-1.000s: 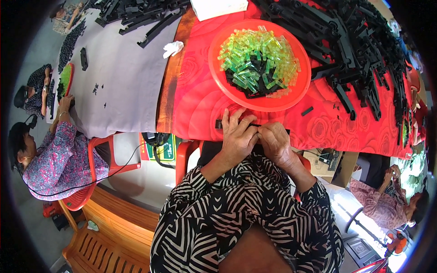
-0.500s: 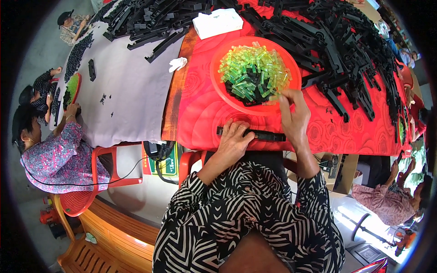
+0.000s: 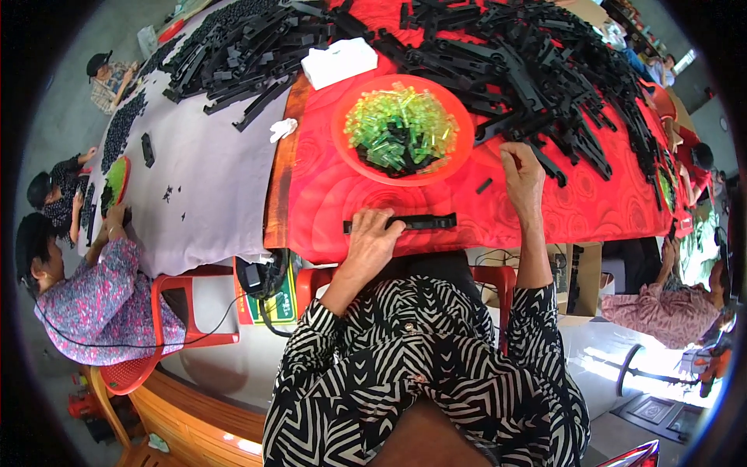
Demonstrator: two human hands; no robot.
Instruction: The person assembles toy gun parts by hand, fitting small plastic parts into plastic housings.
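Note:
My left hand (image 3: 372, 243) lies over a long, narrow black plastic part (image 3: 426, 222) near the front edge of the red-covered table, its fingers closed round the part's left portion. My right hand (image 3: 524, 177) is raised above the cloth to the right, with thumb and fingers curled together. Whatever it may hold is too small or hidden to make out. Between that hand and the long part, a small black piece (image 3: 484, 185) rests on the cloth. Behind my left hand stands a round red-orange basin (image 3: 342, 140), containing yellow-green translucent tubes (image 3: 405, 113) and small black pieces (image 3: 387, 159).
Heaps of long black parts (image 3: 537, 74) cover the table's far right, and another heap (image 3: 241, 58) its far left. A white tissue box (image 3: 340, 62) stands behind the basin. A crumpled tissue (image 3: 283, 129) lies left. Someone in a patterned shirt (image 3: 117, 303) sits at left.
My right hand has moved away from the basin's edge to the right, its fingers now curled. The small black piece on the cloth now shows. My left hand stays on the long part.

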